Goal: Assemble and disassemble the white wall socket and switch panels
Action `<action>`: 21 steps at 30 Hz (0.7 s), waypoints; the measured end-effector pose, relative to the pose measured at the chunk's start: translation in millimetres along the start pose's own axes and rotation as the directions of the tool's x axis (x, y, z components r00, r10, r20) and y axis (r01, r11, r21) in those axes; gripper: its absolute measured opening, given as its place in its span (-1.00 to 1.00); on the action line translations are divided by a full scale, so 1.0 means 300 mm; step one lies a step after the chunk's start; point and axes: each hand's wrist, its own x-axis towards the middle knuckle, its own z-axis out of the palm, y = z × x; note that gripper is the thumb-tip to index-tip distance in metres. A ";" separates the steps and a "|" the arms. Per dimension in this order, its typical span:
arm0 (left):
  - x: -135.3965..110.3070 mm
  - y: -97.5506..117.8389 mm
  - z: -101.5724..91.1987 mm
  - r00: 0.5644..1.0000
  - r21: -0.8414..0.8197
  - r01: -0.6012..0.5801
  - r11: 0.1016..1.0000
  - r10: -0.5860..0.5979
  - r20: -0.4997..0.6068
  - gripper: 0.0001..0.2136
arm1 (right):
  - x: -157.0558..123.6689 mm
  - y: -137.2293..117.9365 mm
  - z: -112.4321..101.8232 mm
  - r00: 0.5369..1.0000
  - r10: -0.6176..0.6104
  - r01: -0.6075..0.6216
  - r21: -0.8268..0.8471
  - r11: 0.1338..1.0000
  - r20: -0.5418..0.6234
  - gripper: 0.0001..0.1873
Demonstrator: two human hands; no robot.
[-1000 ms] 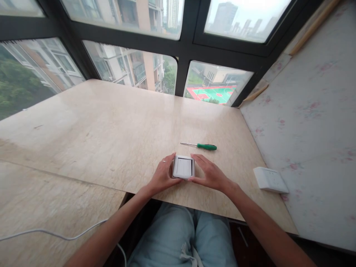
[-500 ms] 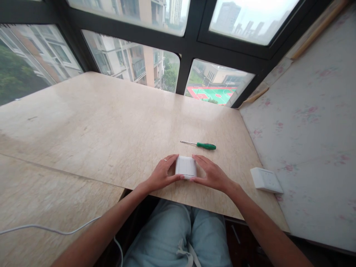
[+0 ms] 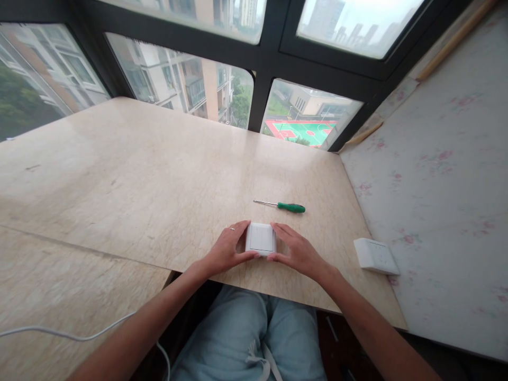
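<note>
Cream, marbled stone-look counter (image 3: 159,159): broad flat support for the work. Left hand (image 3: 227,250) and right hand (image 3: 298,250): each moderately open, fingertips at the far edge, thumb at the near edge of the white, square plastic switch panel (image 3: 261,238); paired side grip presumably holds it square. Panel near the counter's front edge; whether resting or slightly raised, cannot tell. Green-handled, metal-shafted screwdriver (image 3: 286,207) lies just beyond, untouched, likely parked within reach.
</note>
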 end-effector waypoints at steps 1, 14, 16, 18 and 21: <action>0.000 -0.001 0.000 1.000 -0.004 0.002 1.000 -0.002 -0.003 -0.25 | -0.001 -0.001 0.002 1.000 0.005 -0.005 0.004 1.000 -0.001 -0.12; 0.006 -0.004 0.009 0.999 0.052 -0.036 0.998 0.037 -0.012 -0.26 | -0.004 -0.016 0.004 1.000 0.021 -0.020 -0.048 0.999 0.023 -0.13; 0.008 -0.001 0.005 0.998 0.071 -0.058 0.996 0.060 -0.016 -0.27 | 0.002 -0.023 -0.005 0.999 0.010 -0.008 -0.074 0.997 0.032 -0.16; 0.010 0.002 -0.001 0.996 0.088 -0.082 0.993 0.084 -0.016 -0.27 | 0.009 -0.027 -0.015 0.999 -0.007 0.011 -0.101 0.995 0.038 -0.18; 0.012 0.007 -0.011 0.994 0.114 -0.108 0.988 0.108 0.004 -0.29 | 0.022 -0.028 -0.032 0.998 -0.040 0.047 -0.135 0.990 0.057 -0.20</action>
